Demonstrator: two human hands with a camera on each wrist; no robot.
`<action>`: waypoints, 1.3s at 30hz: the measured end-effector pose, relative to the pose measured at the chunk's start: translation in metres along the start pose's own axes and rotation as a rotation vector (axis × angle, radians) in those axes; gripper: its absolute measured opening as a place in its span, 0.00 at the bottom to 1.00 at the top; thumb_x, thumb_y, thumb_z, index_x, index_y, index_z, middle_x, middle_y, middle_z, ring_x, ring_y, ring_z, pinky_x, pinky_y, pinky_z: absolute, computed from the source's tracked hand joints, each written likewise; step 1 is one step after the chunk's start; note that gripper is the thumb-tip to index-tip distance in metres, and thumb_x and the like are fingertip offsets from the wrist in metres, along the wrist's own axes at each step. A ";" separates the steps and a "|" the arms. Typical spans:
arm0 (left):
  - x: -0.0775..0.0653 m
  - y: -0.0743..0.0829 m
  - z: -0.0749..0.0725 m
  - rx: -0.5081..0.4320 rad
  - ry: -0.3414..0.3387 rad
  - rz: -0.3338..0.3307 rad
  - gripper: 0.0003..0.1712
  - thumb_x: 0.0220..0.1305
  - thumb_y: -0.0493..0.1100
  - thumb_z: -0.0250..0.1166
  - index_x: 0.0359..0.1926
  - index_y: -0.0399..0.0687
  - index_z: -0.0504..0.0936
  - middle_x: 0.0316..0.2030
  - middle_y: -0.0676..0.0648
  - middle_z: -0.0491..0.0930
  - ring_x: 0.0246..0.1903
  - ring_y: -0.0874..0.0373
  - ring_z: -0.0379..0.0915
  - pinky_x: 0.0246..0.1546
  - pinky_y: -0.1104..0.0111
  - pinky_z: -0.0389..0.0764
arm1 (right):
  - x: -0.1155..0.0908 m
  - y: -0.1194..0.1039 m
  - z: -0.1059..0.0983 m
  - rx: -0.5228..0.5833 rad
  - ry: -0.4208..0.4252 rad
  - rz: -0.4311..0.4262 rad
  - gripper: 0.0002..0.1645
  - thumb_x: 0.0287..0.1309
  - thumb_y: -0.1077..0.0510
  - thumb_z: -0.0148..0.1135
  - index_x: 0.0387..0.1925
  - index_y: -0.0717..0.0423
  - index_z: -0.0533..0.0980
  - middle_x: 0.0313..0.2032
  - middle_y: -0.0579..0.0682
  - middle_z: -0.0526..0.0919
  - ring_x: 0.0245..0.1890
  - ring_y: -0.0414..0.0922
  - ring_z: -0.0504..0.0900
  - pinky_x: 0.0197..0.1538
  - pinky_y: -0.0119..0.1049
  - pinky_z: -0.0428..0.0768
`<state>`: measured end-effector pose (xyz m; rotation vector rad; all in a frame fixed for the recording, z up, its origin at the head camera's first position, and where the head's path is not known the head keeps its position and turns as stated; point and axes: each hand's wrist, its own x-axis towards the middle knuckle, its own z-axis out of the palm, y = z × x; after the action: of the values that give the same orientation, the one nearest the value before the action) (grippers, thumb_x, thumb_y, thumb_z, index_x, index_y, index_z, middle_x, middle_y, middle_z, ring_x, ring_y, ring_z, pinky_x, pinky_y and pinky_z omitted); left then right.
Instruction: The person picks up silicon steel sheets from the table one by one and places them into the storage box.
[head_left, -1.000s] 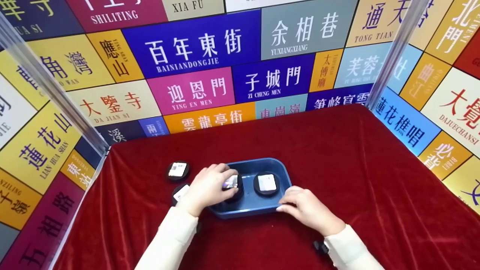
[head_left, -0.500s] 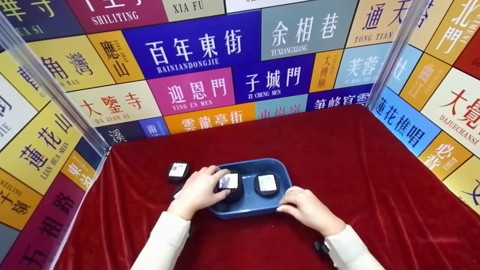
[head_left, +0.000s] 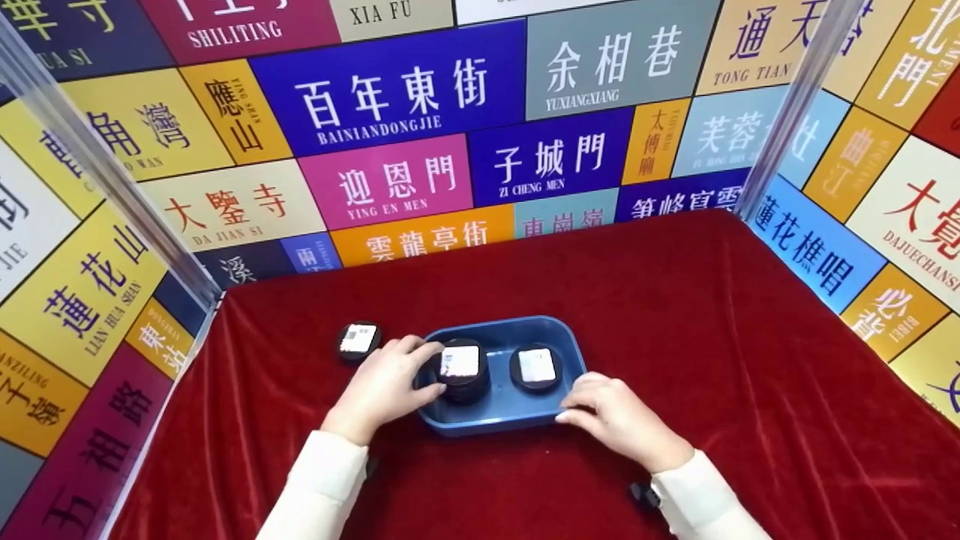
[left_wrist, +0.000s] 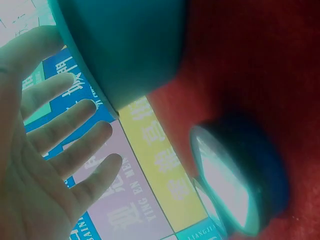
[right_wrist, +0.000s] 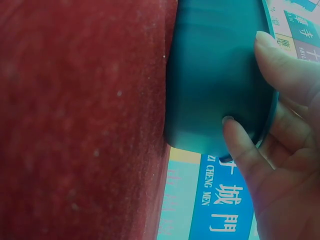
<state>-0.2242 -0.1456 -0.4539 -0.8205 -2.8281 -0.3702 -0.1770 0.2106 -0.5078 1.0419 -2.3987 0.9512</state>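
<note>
My right hand [head_left: 626, 420] pinches the right front rim of a blue plastic bin [head_left: 517, 416]. In the right wrist view its thumb [right_wrist: 285, 70] lies over the rim and a finger presses the outer wall. At the bin's left end stands a thick black round piece, apparently stacked, with a white square label [head_left: 460, 361]. A lower black round piece [head_left: 535, 367] lies at the right end inside. My left hand [head_left: 386, 382] reaches over the left rim beside the stack, fingers spread and loosely extended. The left wrist view shows nothing in its palm [left_wrist: 35, 200].
Outside the bin, a labelled black round piece [head_left: 358, 340] lies on the red velvet cloth [head_left: 645, 300], left of the bin. Another such piece [left_wrist: 240, 175] shows large in the left wrist view. Printed sign panels [head_left: 390, 90] rise behind the table.
My left hand has let go of the black round piece at the bin's left end and drawn back to the left, uncovering its label. The right hand stays on the rim.
</note>
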 end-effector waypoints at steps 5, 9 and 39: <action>-0.005 -0.005 -0.001 0.004 0.008 -0.018 0.31 0.56 0.58 0.73 0.60 0.57 0.81 0.49 0.47 0.81 0.47 0.48 0.78 0.51 0.52 0.80 | 0.000 0.000 0.000 -0.007 0.003 -0.002 0.01 0.55 0.57 0.74 0.31 0.48 0.87 0.30 0.38 0.84 0.34 0.37 0.79 0.42 0.22 0.75; -0.009 -0.008 -0.001 0.008 -0.019 -0.055 0.31 0.57 0.59 0.73 0.60 0.58 0.81 0.50 0.47 0.81 0.47 0.50 0.78 0.53 0.52 0.80 | -0.001 0.001 0.000 -0.013 -0.003 -0.005 0.04 0.58 0.54 0.72 0.30 0.49 0.86 0.29 0.38 0.84 0.34 0.37 0.78 0.42 0.22 0.74; -0.028 -0.024 0.000 -0.049 -0.026 -0.180 0.33 0.60 0.67 0.67 0.62 0.61 0.80 0.54 0.48 0.81 0.48 0.48 0.81 0.54 0.51 0.81 | 0.000 -0.001 -0.001 -0.021 -0.010 0.000 0.03 0.59 0.54 0.72 0.31 0.48 0.87 0.29 0.39 0.84 0.34 0.38 0.78 0.42 0.23 0.74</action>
<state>-0.2143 -0.1792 -0.4651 -0.5847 -2.9366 -0.4592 -0.1763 0.2109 -0.5072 1.0417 -2.4115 0.9213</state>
